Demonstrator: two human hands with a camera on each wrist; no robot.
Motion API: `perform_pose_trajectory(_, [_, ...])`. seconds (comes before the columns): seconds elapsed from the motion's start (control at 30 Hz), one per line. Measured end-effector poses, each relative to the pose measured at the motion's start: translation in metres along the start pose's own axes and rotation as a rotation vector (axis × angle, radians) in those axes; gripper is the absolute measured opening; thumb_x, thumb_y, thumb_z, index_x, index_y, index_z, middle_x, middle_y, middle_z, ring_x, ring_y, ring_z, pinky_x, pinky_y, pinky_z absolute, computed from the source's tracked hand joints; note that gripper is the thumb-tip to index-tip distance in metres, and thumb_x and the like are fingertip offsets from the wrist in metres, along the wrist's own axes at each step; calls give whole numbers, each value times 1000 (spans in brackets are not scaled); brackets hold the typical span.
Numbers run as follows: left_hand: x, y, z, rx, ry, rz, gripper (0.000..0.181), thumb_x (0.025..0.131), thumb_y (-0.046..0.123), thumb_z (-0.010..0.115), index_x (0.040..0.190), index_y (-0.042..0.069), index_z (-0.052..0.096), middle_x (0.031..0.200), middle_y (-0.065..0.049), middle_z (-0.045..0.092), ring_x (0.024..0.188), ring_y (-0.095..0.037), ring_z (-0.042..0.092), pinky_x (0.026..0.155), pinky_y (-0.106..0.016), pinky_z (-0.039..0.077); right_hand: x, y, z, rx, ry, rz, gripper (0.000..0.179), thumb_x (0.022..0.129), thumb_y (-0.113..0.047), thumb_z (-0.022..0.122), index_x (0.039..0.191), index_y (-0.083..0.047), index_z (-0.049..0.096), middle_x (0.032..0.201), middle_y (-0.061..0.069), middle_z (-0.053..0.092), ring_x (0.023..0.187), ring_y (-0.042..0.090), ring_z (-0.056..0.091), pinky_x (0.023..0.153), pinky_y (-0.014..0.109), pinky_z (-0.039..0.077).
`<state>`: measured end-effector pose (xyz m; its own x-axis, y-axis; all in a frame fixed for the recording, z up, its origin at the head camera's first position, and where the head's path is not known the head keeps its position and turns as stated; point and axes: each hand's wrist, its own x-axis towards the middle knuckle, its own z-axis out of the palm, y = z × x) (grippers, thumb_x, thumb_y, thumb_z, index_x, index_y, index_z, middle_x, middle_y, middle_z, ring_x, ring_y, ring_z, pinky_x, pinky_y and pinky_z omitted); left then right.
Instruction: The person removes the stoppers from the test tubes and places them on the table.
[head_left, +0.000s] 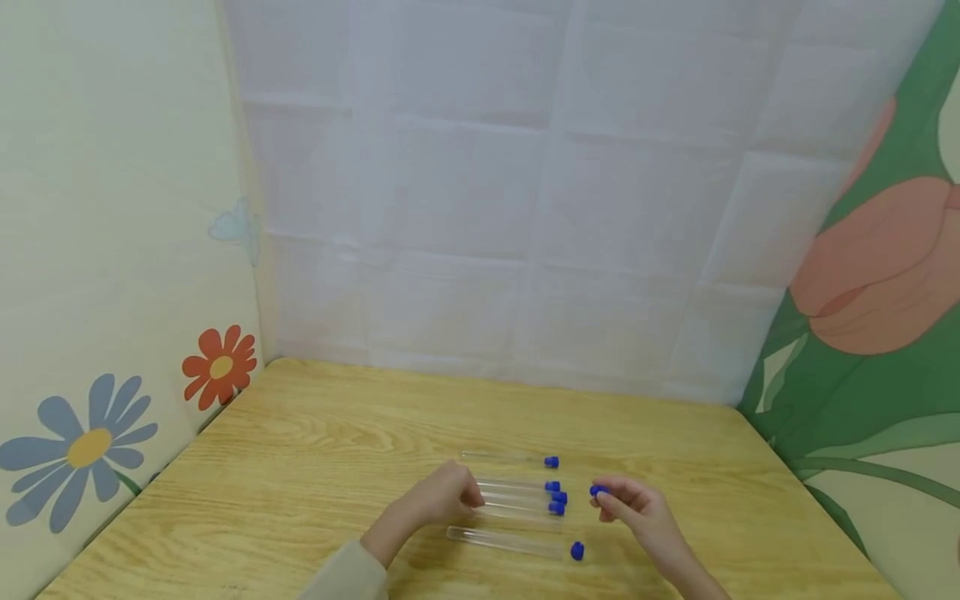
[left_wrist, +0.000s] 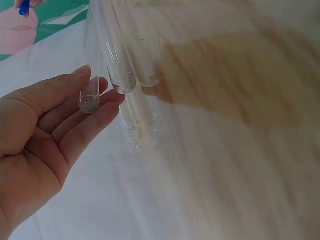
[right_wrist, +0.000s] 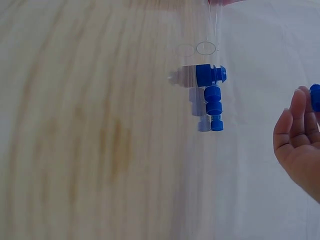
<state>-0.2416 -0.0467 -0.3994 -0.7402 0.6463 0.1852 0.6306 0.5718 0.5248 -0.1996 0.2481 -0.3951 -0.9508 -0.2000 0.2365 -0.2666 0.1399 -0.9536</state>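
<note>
My left hand pinches a clear test tube near its rounded closed end, thumb on one side and fingers on the other. To the right, my right hand holds a blue cap between thumb and fingertips, apart from the tubes. Several tubes lie side by side between the hands; blue caps sit at the right ends of some. In front lies an uncapped tube, with a loose blue cap just beyond its open end. Which tubes in the middle cluster are capped is hard to tell.
Farther back on the wooden table lies another tube with a blue cap at its right end. A white cloth hangs behind the table, with flower-patterned cloths at the left and right sides.
</note>
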Motion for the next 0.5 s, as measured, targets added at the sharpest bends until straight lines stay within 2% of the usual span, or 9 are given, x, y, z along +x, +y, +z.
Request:
perform_pose_trajectory(0.27, [4, -4, 3, 69, -14, 11, 11, 67, -5, 70, 75, 3, 70, 71, 1, 65, 63, -1, 54, 59, -12, 44, 0, -1, -1, 24, -35, 26, 14, 85, -2, 57, 95, -9, 62, 82, 0, 63, 70, 10, 59, 66, 25, 50])
perform_pose_trajectory(0.5, [5, -4, 3, 122, -19, 43, 13, 66, -7, 69, 74, 3, 70, 72, 0, 65, 64, -3, 56, 59, -11, 43, 2, -2, -4, 36, -76, 75, 17, 85, 0, 55, 99, 10, 54, 87, 1, 64, 74, 11, 59, 67, 26, 50])
